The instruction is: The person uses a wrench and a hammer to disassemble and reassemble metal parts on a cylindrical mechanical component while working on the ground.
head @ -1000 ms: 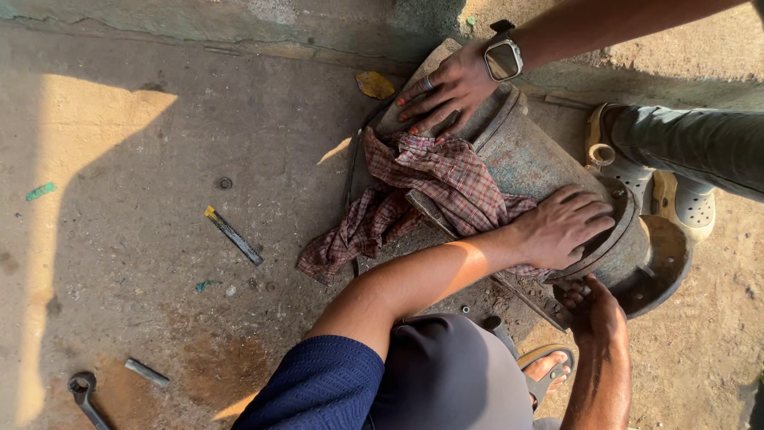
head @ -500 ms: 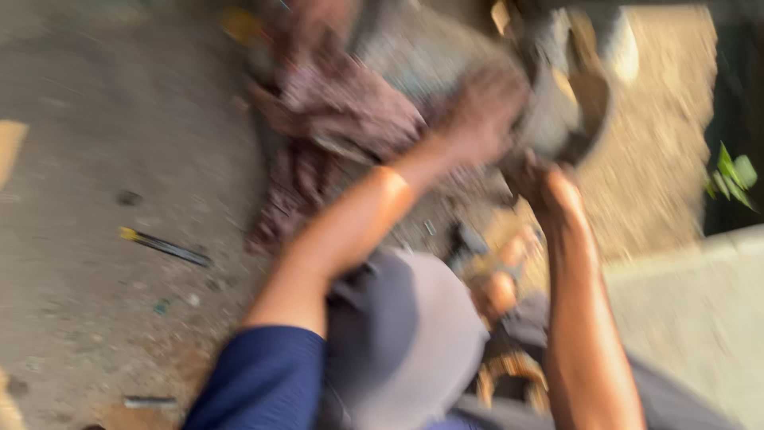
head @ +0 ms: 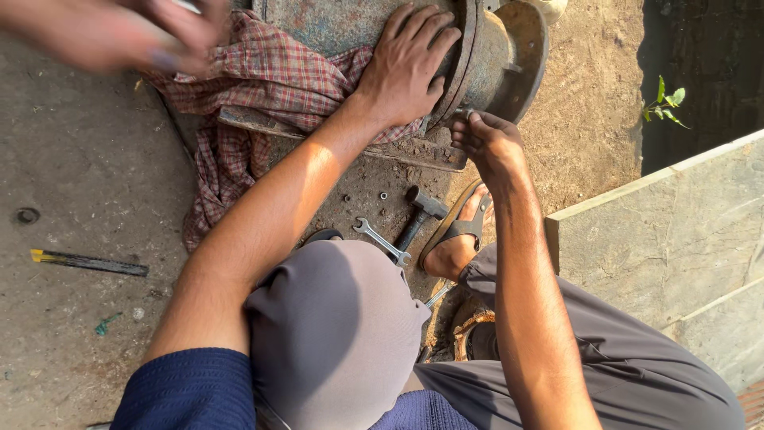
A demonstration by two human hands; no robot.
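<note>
A rusty grey metal machine body [head: 334, 24] with a round flange [head: 509, 56] lies on the ground, draped with a red checked cloth [head: 263, 87]. My left hand [head: 406, 68] lies flat on the body next to the flange, fingers spread, partly on the cloth. Just under the flange's lower edge, my right hand [head: 485, 135] pinches its fingertips on a small bolt [head: 465, 115], most of it hidden. Another person's hand [head: 119, 32] is a blur at the top left, above the cloth.
A spanner [head: 382, 239] and a hammer [head: 418, 211] lie on the dirt by my sandalled foot [head: 461, 231], with small nuts [head: 382, 195] close by. A yellow-handled tool [head: 87, 261] lies at the left. A concrete slab [head: 676, 239] and a small plant [head: 664, 103] are at the right.
The view has swung and closed in on the machine. The other person's hand has left the machine's top and now blurs at the top left. My hands stay on the body and flange.
</note>
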